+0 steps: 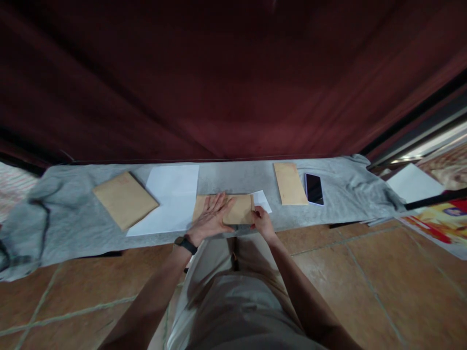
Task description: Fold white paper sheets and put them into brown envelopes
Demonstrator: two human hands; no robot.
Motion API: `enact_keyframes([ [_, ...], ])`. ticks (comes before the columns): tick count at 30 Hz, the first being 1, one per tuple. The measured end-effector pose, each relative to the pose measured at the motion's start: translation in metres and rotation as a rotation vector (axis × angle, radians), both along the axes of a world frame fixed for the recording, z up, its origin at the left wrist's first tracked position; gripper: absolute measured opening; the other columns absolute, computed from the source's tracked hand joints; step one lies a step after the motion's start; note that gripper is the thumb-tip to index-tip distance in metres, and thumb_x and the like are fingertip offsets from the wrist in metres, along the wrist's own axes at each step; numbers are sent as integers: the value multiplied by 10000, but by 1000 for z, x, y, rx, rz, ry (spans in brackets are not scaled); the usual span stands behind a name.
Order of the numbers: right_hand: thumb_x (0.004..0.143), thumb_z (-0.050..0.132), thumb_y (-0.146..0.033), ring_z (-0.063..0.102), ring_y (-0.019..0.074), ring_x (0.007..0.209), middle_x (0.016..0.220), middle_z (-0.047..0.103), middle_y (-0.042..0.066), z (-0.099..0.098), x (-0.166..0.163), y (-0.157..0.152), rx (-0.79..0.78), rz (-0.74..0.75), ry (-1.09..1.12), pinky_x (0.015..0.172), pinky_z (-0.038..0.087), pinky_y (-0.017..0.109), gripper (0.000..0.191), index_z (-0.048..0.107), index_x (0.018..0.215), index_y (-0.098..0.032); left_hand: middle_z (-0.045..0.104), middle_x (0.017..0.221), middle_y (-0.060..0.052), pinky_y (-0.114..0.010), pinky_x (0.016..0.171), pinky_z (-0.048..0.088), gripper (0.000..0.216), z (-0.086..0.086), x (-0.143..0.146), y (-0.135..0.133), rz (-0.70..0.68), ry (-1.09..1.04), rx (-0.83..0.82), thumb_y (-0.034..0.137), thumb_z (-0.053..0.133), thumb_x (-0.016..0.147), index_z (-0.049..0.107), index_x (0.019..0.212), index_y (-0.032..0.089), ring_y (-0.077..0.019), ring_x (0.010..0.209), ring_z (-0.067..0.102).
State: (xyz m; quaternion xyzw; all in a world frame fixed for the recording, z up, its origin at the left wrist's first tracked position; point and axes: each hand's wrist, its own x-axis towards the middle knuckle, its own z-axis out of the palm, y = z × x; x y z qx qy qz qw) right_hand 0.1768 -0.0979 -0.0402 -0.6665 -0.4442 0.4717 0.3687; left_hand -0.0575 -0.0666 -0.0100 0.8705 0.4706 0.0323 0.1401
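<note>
A brown paper envelope (239,211) lies lengthwise on the grey cloth in front of me. My left hand (213,214), a watch on its wrist, lies flat with fingers spread over the envelope's left half. At the right end, my right hand (260,221) has its fingers curled in a pinch on the envelope's edge. A small white paper (261,200) shows beyond that end, partly hidden by the envelope and hand. On the left, a large white sheet (171,194) reaches close to the envelope.
A larger brown envelope (126,200) overlaps the white sheet at left. To the right lie another brown envelope (290,184) and a phone (314,188). Grey cloth (233,176) covers the narrow surface, with a dark red fabric wall (233,97) behind. A white sheet (414,182) lies far right.
</note>
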Motion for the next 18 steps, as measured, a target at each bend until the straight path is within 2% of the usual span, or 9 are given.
enact_keyframes([
  [3, 893, 460, -333, 617, 157, 580, 754, 625, -6, -1, 2, 0, 0, 22, -18, 461, 520, 233, 252, 631, 1031, -210, 23, 1745, -171, -621, 1261, -12, 1223, 7, 12, 8, -52, 14, -48, 663, 796, 708, 137, 1669, 292, -384, 1607, 58],
  [9, 930, 445, -274, 609, 152, 552, 735, 651, 5, 4, 7, -1, 11, 93, -119, 493, 486, 225, 247, 666, 1002, -192, 211, 1719, -181, -607, 1265, -4, 1251, 6, 19, 16, -75, 13, -133, 610, 811, 691, 116, 1670, 260, -371, 1601, 125],
  [14, 920, 511, -173, 690, 208, 806, 880, 735, 75, 10, 5, -6, 96, 163, -465, 711, 501, 256, 272, 695, 1120, -188, 247, 1711, -158, -579, 1278, 33, 1214, -3, 12, 14, -89, -46, -92, 609, 790, 715, 119, 1669, 273, -347, 1596, 162],
  [18, 930, 505, -166, 698, 232, 909, 965, 756, 89, 13, 4, -7, 116, 142, -501, 781, 499, 276, 337, 684, 1212, -206, 207, 1722, -171, -586, 1275, 46, 1223, -5, 9, 15, -90, -36, -81, 632, 790, 702, 130, 1669, 277, -358, 1598, 157],
])
